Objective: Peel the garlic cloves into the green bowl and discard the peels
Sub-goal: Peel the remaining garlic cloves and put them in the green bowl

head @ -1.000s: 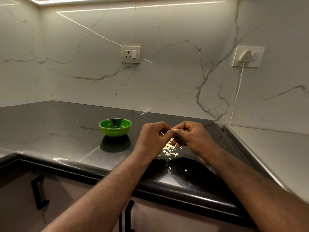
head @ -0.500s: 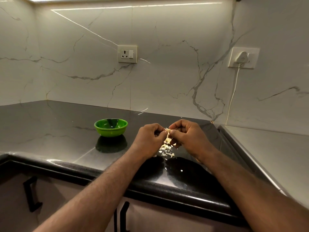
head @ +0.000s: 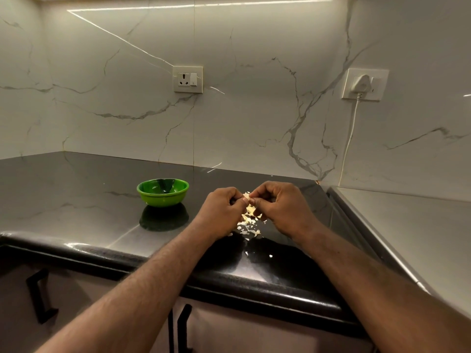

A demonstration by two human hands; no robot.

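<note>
Left hand (head: 219, 211) and right hand (head: 283, 208) meet fingertip to fingertip, fingers curled, both pinching one garlic clove (head: 246, 196) above the black countertop (head: 76, 200). Peels (head: 248, 226) lie scattered directly below (pale flakes). Green bowl (head: 163, 192) stands to the left, apart.

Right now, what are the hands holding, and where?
A garlic clove, pinched from opposite sides by the left hand and the right hand.

bowl (head: 163, 200) was bright green | counter (head: 76, 194) was black-grey with faint pale veins | wall (head: 254, 110) was white marble, grey-veined | peels (head: 248, 225) were cream-white | socket (head: 188, 79), cable (head: 349, 138) were white | cabinet handles (head: 40, 296) were black
</note>
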